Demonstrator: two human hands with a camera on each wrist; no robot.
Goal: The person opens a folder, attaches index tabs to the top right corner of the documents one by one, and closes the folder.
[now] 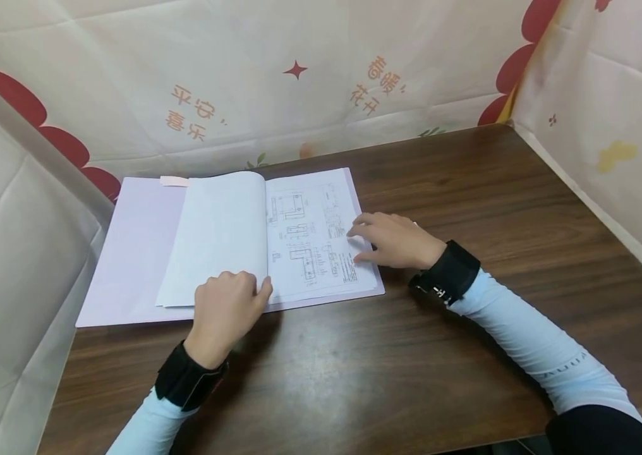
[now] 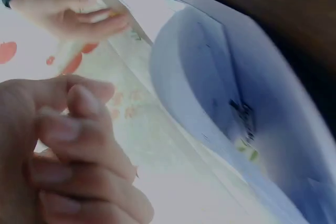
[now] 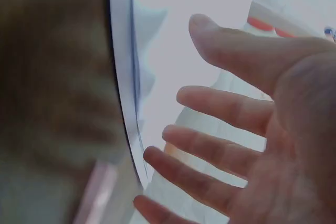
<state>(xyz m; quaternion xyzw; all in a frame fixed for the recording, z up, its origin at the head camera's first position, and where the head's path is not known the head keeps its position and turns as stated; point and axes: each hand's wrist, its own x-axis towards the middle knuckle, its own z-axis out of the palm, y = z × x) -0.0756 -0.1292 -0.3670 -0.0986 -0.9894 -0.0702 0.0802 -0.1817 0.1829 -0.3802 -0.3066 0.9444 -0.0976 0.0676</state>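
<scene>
A lilac folder point(image 1: 122, 265) lies open on the table, holding a stack of white sheets. Its left sheet point(image 1: 218, 227) is blank, and the right one point(image 1: 292, 278) carries line drawings and small print. Over the bottom edge of the blank sheet is my left hand point(image 1: 227, 306), thumb toward the fold; the left wrist view shows its fingers curled with nothing between them. My right hand point(image 1: 395, 240) reaches over the folder's right edge, its fingertips over the printed sheet. Spread, slightly bent fingers point(image 3: 210, 150) and an empty palm show in the right wrist view.
The brown wooden table point(image 1: 321, 379) extends in front and to the right. A pink tab point(image 1: 174, 181) sticks out at the folder's top. Behind stands a pale printed curtain point(image 1: 241, 50), with more cloth at both sides. A pale pinkish strip point(image 3: 97, 192) appears blurred near the folder's edge.
</scene>
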